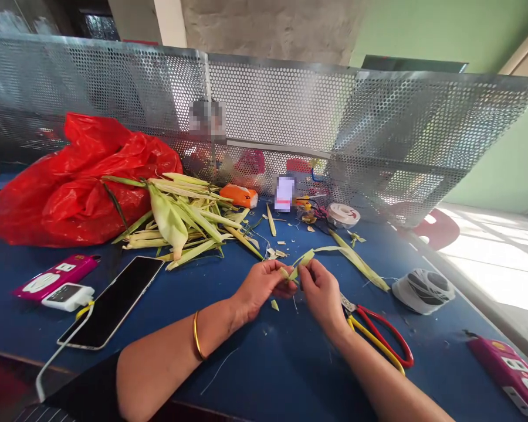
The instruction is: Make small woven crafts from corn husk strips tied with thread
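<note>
Near the middle of the blue table, my left hand (267, 285) pinches the lower end of a pale green corn husk strip (300, 265). Opposite it, my right hand (322, 291) grips the same strip between thumb and fingers; the two hands are almost touching. A narrow end of husk trails off to the right above my right hand. Scissors (381, 340) with red and yellow handles lie partly under my right forearm. Another long husk (363, 264) rests beyond my right hand, and small husk scraps (276, 253) are scattered behind my hands.
A heap of corn husks (189, 214) lies at the left beside a red plastic bag (74, 187). A dark phone (114, 305) and purple power strips (61, 275) sit on the table. String spool (423, 291) and white tape roll (344, 214) stand right. Perforated metal panel (273, 105) borders the back.
</note>
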Tool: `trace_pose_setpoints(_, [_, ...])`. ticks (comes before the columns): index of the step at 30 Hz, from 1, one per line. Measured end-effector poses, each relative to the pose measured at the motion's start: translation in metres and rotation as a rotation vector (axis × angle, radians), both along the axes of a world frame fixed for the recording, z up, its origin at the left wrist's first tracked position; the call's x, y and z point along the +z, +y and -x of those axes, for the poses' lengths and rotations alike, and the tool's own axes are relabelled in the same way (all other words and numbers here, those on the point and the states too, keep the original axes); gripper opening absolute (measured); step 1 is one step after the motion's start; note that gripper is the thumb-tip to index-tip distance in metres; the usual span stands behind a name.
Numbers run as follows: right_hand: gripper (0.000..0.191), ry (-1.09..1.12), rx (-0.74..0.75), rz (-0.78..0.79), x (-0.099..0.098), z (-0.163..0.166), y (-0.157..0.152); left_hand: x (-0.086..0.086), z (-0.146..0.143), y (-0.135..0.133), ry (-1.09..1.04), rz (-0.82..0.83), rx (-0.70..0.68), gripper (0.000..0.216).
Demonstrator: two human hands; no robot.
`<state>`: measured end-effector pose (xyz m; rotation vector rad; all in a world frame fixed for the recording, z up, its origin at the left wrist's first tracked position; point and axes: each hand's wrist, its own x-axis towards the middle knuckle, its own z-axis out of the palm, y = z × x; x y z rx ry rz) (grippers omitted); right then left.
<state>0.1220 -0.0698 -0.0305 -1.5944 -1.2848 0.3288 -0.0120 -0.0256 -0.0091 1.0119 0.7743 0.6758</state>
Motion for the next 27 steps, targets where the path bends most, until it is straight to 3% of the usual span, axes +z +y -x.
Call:
trace_pose_setpoints(6, [0.031, -0.051, -0.037, 0.001, 0.001, -0.004, -0.001, -0.001, 0.0, 0.001, -0.012, -0.055, -0.012, 0.036])
trace_pose_setpoints(15, [0.03, -0.068, -0.088, 0.023, 0.002, -0.006, 0.001, 0.005, 0.002, 0.001, -0.125, 0.011, -0.122, 0.025])
trace_pose_setpoints(19, [0.032, -0.067, -0.064, 0.02, -0.001, -0.005, 0.001, -0.001, 0.0, 0.0, -0.084, -0.027, -0.025, 0.025])
trace_pose_setpoints(24, [0.026, 0.124, 0.074, 0.046, -0.005, 0.003, -0.003, -0.005, -0.002, 0.007, -0.037, 0.035, 0.179, 0.02])
trace_pose_setpoints(27, [0.022, 0.104, 0.156, 0.025, -0.002, 0.005, -0.008, -0.004, 0.001, 0.013, -0.046, 0.033, 0.26, 0.018])
